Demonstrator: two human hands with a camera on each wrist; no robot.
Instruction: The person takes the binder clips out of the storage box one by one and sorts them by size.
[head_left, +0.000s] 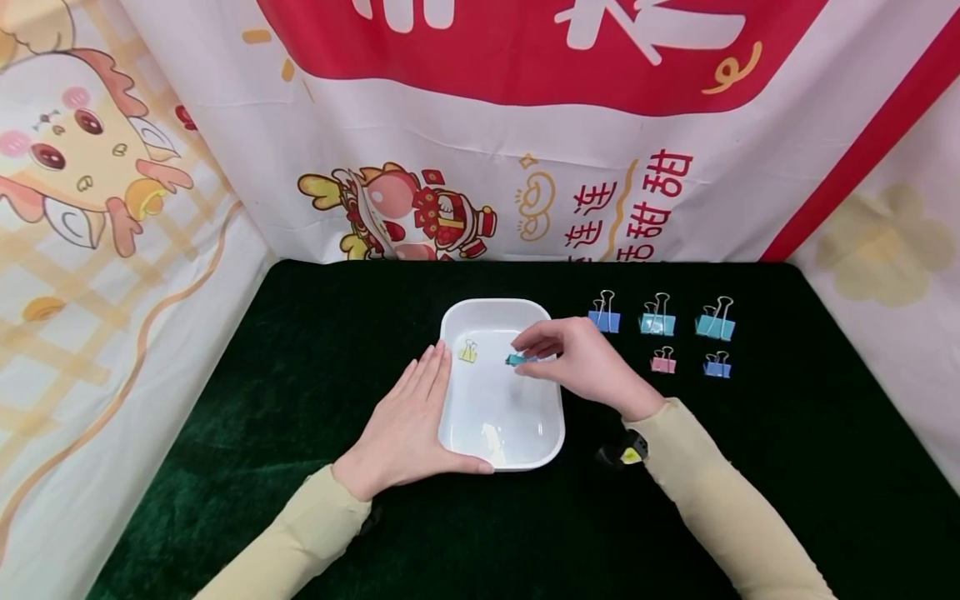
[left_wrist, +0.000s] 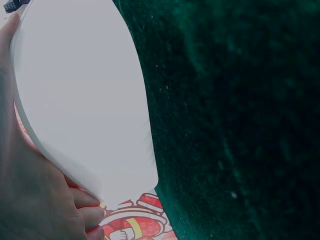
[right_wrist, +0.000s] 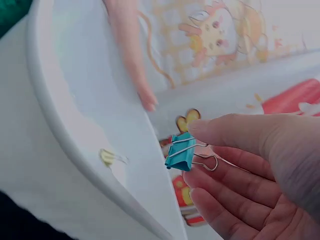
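A white rectangular tray (head_left: 495, 417) with rounded corners lies on the dark green cloth. My left hand (head_left: 408, 425) rests along its left side, fingers straight against the rim and thumb at the near edge; the left wrist view shows the tray's outer wall (left_wrist: 85, 100) beside that hand. Over the tray's right part, my right hand (head_left: 581, 358) pinches a teal binder clip (right_wrist: 181, 152) between thumb and fingers, by its wire handles. Inside the tray, towards the far left, sits a small yellow binder clip (head_left: 468, 353).
Right of the tray, binder clips stand in two rows. The back row has a blue clip (head_left: 604, 322) and two teal ones (head_left: 657, 324); in front are a pink clip (head_left: 663, 365) and a small blue one (head_left: 717, 367). Printed cloth (head_left: 450, 125) hangs behind the table.
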